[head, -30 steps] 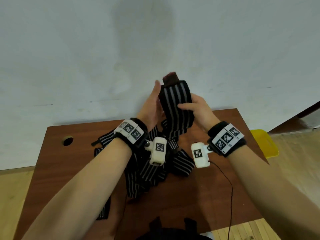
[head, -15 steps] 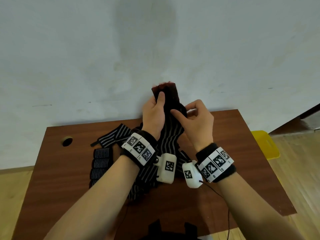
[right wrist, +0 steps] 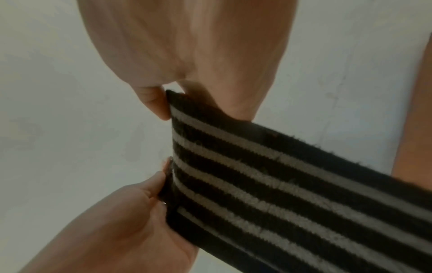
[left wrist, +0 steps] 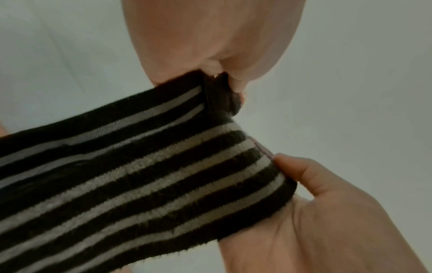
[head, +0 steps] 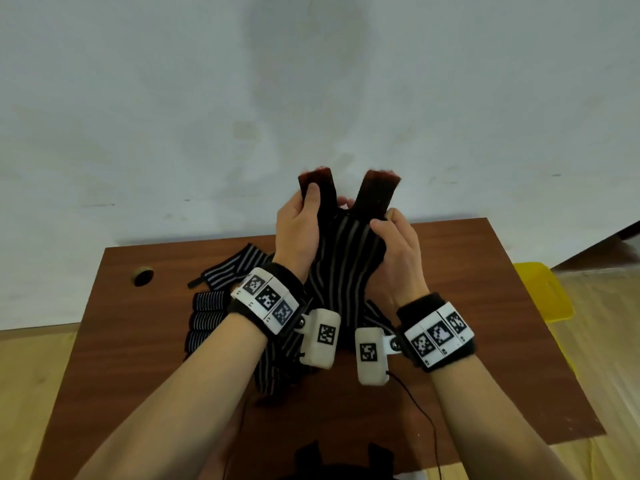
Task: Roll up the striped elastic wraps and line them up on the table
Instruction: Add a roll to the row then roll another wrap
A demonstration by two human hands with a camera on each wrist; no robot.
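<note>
rolled wraps (head: 207, 319) left on table (head: 485, 306)

Loose striped wraps (head: 277, 358) and rolled wraps (head: 207, 318) crowd the table (head: 485, 306) centre and left; its right side looks open, perhaps cable-crossed.

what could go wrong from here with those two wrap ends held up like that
The left hand and right hand each pinch one dark red end tab of striped elastic wraps that hang into the loose pile. Pulling up may drag tangled strips along. Strips swinging could knock the rolled wraps lined up on the table out of line. A thumb-and-finger pinch on elastic may also slip.
</note>
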